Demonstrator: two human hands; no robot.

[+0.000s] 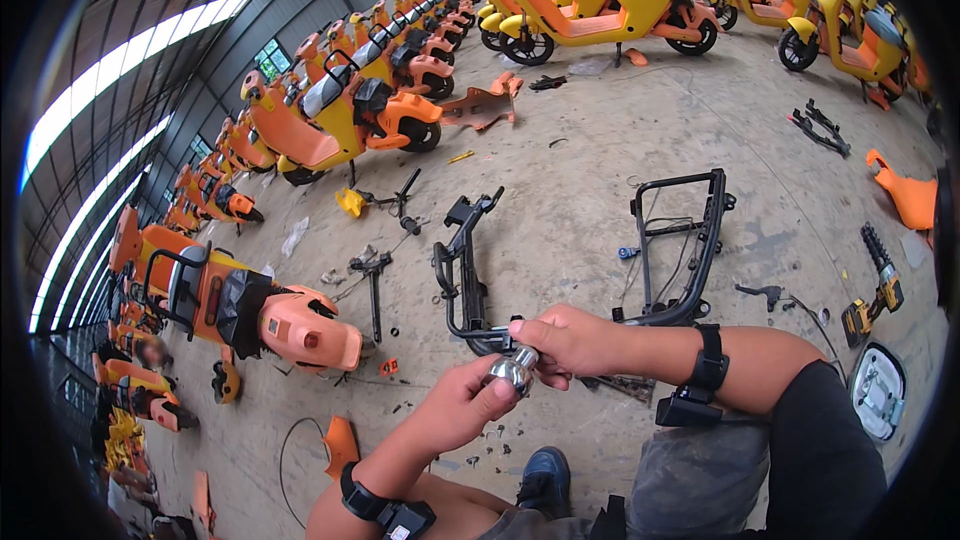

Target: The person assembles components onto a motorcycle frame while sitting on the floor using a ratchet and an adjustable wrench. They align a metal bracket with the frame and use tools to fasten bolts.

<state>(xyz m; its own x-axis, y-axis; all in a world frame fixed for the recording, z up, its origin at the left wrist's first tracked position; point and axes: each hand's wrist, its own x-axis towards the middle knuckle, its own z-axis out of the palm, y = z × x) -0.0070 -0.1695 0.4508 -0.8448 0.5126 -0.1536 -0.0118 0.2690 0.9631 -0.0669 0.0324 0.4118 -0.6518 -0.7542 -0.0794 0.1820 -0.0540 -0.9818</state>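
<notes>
A shiny rounded chrome part [513, 372] with a short cylindrical neck is held between my two hands, above the floor. My left hand [458, 405] is closed around its round lower body, with the thumb pressed on it. My right hand [568, 340] pinches at the neck end, thumb on top and fingers curled beneath. What exactly the part is, I cannot make out. Just beyond my hands lies a black tubular scooter frame [468, 275], its far loop [718, 225] rising to the right. My hands hide some of its near middle.
An orange scooter [310, 328] stands close on the left, with rows of yellow and orange scooters [590, 15] behind. On the right lie a yellow-black power drill [887, 292], a black lever [768, 293] and a white-rimmed panel [878, 392]. A black steering stem [375, 295] lies left.
</notes>
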